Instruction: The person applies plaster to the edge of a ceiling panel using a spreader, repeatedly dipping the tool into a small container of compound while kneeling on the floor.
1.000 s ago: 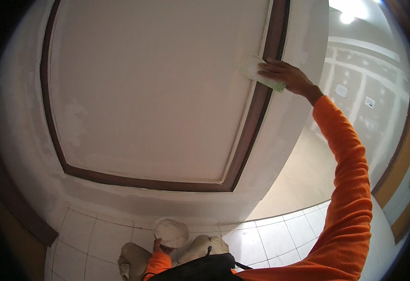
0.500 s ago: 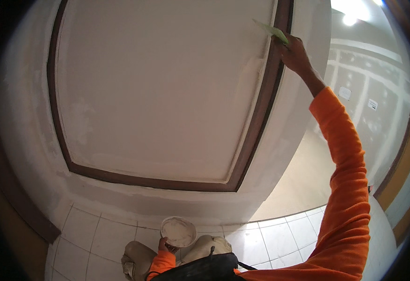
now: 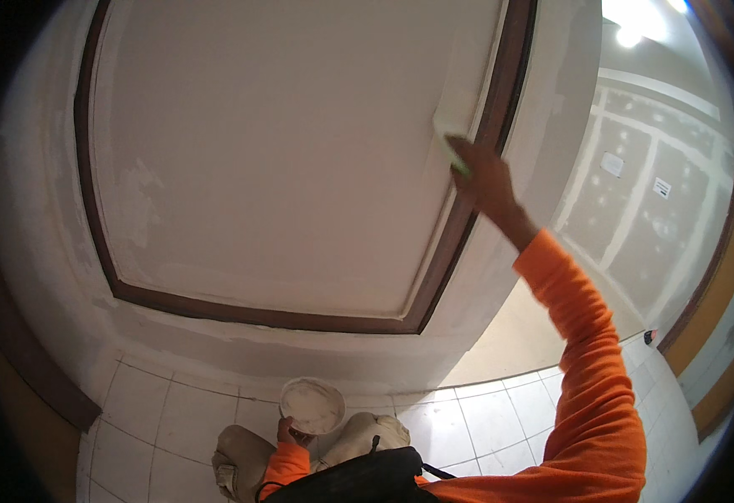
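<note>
My right hand (image 3: 490, 186), arm raised in an orange sleeve, grips a green putty knife (image 3: 459, 161). Its pale blade lies close to the right margin of a light wall panel (image 3: 283, 168), beside the brown wooden frame (image 3: 483, 159) around it. Whether the blade touches the surface is hard to tell. Low in front of me, my left hand (image 3: 294, 433) holds a round bucket (image 3: 341, 413) by its near-left side. Inside the bucket is a pale, whitish paste (image 3: 310, 406).
White floor tiles (image 3: 201, 412) run below the wall. To the right, past the wall's edge, stands a patched grey wall (image 3: 648, 168) under a bright lamp (image 3: 629, 36). A dark bag (image 3: 367, 479) hangs at my front, near my knees (image 3: 245, 453). Brown trim (image 3: 36, 369) stands at left.
My right hand has moved down along the right side of the frame with the putty knife, its arm bending lower. My left hand still holds the bucket in nearly the same place.
</note>
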The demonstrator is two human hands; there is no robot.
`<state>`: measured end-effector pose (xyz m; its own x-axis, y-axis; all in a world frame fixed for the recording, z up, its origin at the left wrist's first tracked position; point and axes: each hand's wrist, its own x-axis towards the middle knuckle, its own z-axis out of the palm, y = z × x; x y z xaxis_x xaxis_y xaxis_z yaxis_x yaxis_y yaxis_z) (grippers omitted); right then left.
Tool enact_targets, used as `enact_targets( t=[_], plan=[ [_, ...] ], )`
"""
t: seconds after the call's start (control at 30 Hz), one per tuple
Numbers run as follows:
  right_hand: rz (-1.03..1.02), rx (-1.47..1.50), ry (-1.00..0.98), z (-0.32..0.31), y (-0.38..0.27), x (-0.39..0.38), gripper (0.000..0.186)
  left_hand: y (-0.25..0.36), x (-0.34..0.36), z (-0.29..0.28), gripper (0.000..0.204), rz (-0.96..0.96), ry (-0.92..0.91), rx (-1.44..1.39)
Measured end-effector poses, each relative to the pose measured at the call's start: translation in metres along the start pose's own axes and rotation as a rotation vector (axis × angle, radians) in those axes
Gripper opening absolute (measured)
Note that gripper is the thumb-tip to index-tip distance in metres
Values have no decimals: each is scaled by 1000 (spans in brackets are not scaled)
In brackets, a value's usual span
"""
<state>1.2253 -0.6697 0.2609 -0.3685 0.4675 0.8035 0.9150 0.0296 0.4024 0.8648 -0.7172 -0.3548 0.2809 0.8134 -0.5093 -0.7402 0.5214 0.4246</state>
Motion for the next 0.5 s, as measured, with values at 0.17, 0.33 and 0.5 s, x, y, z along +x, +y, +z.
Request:
enact_targets(
  t=[0.17, 0.33, 0.5],
  plan=[
    [-8, 189, -153, 46, -66, -121, 63, 1, -11, 10, 68, 35, -23, 7],
    [35, 412, -349, 59, -104, -185, 62, 3, -2, 1, 64, -34, 18, 4],
    [222, 162, 217, 12, 17, -28, 40, -5, -5, 9, 64, -10, -12, 4]
  ],
)
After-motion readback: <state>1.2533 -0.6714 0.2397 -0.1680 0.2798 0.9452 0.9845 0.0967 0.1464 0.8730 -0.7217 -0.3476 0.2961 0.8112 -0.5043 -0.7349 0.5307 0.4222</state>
